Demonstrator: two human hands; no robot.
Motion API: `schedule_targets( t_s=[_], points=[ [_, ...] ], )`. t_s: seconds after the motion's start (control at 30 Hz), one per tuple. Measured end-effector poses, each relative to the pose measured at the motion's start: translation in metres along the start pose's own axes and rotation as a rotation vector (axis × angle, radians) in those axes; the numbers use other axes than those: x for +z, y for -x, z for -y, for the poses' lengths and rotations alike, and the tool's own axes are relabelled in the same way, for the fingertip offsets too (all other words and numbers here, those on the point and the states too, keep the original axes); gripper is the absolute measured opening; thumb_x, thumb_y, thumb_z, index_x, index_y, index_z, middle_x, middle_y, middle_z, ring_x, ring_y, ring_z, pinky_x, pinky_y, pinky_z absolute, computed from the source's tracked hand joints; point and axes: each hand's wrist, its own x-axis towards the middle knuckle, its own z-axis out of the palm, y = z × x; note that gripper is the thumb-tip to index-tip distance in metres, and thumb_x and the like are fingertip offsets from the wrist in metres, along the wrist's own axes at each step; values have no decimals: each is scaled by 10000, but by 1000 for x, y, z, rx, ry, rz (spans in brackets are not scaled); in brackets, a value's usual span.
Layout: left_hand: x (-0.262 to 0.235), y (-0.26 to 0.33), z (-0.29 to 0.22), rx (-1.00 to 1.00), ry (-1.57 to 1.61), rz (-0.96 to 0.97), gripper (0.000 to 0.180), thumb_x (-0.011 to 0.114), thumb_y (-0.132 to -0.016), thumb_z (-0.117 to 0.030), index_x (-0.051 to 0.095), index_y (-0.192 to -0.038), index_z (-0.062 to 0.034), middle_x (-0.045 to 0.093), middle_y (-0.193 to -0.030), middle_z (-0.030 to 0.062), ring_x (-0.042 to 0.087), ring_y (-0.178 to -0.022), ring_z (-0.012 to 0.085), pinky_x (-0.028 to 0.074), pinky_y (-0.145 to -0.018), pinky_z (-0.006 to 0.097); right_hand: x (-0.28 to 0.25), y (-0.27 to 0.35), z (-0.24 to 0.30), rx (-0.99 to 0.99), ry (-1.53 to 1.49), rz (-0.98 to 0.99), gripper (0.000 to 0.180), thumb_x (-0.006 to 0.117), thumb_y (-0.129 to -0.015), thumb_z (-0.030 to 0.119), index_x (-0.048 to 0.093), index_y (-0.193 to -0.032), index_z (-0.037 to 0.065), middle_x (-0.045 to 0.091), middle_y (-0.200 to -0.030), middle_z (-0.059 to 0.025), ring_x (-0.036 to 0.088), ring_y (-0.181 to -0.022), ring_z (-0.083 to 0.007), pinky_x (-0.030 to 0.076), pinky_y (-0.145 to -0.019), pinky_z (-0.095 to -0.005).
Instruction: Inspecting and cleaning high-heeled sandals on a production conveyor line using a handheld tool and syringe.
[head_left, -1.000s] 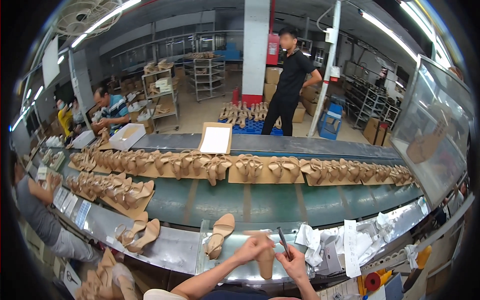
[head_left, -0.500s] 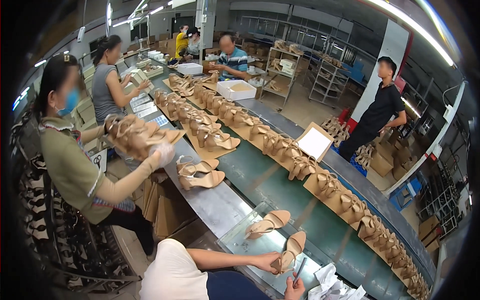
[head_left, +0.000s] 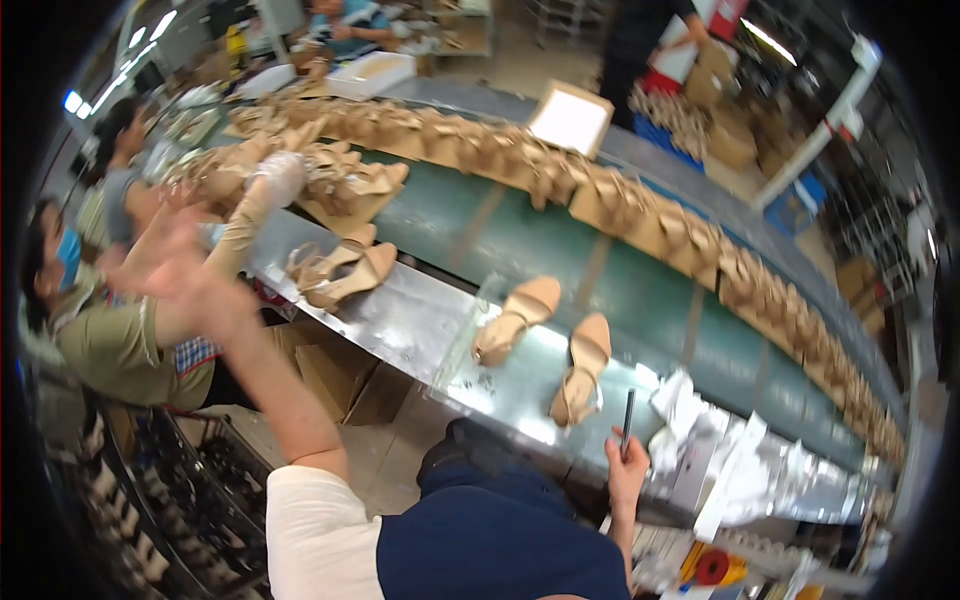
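Observation:
My left hand (head_left: 185, 270) is lifted off to the left, blurred, its fingers spread and nothing seen in them. It overlaps the co-worker's sleeved arm in the picture. In my right hand (head_left: 627, 462) a slim dark pen-like tool (head_left: 628, 412) points upward, close to the table's edge. Two tan heeled sandals lie on the glass-topped bench in front of me: one sandal (head_left: 520, 315) to the left, the other sandal (head_left: 586, 362) nearer my right hand. Neither hand touches them.
A green conveyor (head_left: 440, 215) carries rows of tan sandals on cardboard. Crumpled white paper (head_left: 690, 410) lies right of my hand. At left a masked co-worker (head_left: 130, 345) reaches a gloved hand (head_left: 280, 178) over sandals. Another pair (head_left: 345, 275) stands on the metal table.
My left hand has let go of the nearer sandal and swung up and left. My right hand still holds the tool. The co-worker's sandals have moved onto the conveyor side; my view has turned.

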Motion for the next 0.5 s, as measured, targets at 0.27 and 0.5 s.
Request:
schedule_targets(
  t_s=[0.27, 0.5],
  points=[
    [65, 112, -7, -567, 109, 869, 313, 467, -796, -61, 538, -1099, -32, 556, -1062, 97, 557, -926, 219, 425, -847, 308, -9, 8, -23, 372, -87, -29, 256, 572, -880, 251, 652, -889, 8, 404, -547, 79, 336, -482, -2, 232, -432, -177],
    [10, 351, 14, -1018, 147, 1680, 890, 738, -590, -91, 286, -1355, -42, 512, -1174, 189, 485, -1117, 298, 386, -954, 373, 6, 2, -21, 335, -319, 1, 301, 530, -905, 267, 621, -974, -11, 434, -572, 52, 329, -464, -11, 237, -410, -171]
  ],
)
